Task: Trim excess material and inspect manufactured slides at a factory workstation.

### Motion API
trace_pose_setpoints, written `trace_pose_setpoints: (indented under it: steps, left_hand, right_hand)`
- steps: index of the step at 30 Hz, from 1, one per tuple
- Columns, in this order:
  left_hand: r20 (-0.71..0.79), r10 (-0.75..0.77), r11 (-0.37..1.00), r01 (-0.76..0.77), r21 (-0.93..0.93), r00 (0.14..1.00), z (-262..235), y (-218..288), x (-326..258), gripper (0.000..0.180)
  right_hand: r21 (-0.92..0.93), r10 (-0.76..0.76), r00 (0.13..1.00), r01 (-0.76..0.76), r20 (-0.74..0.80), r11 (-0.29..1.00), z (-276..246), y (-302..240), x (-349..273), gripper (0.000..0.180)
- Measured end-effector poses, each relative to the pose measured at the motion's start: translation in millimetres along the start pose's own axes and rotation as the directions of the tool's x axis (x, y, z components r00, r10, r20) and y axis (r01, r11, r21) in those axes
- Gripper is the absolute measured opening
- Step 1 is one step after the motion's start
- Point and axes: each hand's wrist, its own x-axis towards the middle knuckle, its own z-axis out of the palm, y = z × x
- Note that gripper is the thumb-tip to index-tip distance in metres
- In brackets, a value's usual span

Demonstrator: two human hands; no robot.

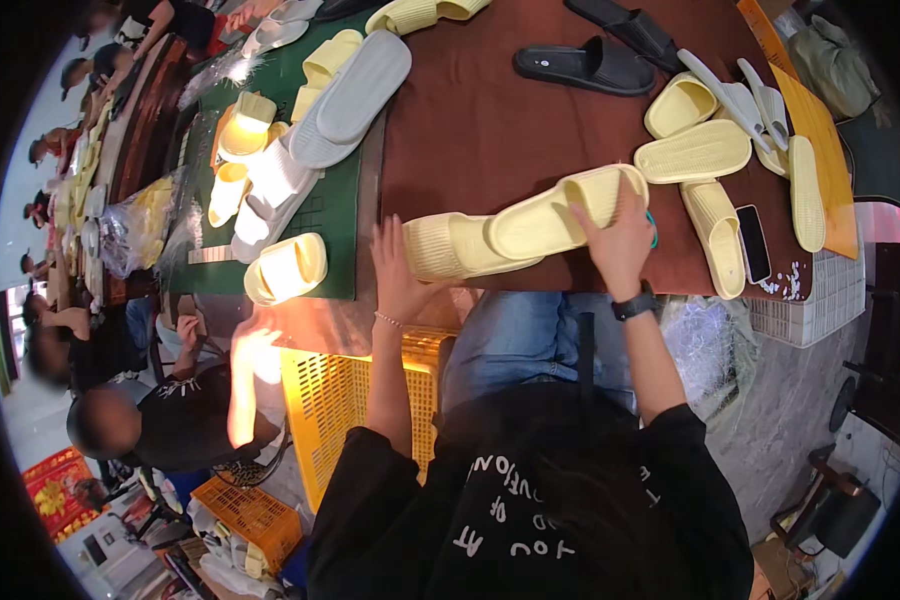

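Both hands worked at the table's near edge: the left hand (398, 275) lay flat-fingered against a ribbed yellow slipper (460, 246), while the right hand (620, 240) gripped a smooth one (560, 212), fingertips hidden.

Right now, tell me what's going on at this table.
A person stands at a brown-topped table handling pale yellow slide sandals. The right hand grips one yellow sandal, which overlaps a second one that the left hand touches. More yellow, grey and black sandals lie scattered around. A phone lies near the right edge. Other people work further along.
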Motion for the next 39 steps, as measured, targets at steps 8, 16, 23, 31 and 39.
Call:
trace_pose_setpoints:
  steps: [8, 16, 23, 31, 39]
  left_hand:
    - [-0.187, -0.126, 0.992, 0.124, -0.021, 0.974, 49, 36, -14, 0.117]
    - [-0.008, 0.105, 0.987, -0.104, 0.124, 0.994, 32, 44, 47, 0.117]
    - [0.023, 0.21, 0.974, -0.207, -0.094, 0.978, 25, 33, 70, 0.089]
    - [-0.271, -0.289, 0.938, 0.329, 0.112, 0.918, -81, -58, 25, 0.093]
    - [-0.51, -0.04, 0.77, 0.351, 0.533, 0.86, -46, -120, -8, 0.08]
  right_hand:
    - [0.183, -0.028, 0.989, 0.0, 0.148, 0.983, 34, -97, -32, 0.09]
    - [0.342, -0.128, 0.959, 0.034, 0.254, 0.939, 21, -45, -22, 0.08]
    - [0.431, -0.01, 0.999, -0.012, 0.049, 0.902, -11, -17, -58, 0.053]
    - [0.17, 0.097, 0.994, -0.087, -0.052, 0.982, -38, 80, -41, 0.04]
    - [0.037, 0.143, 0.978, -0.15, 0.154, 0.988, 2, 88, -15, 0.044]
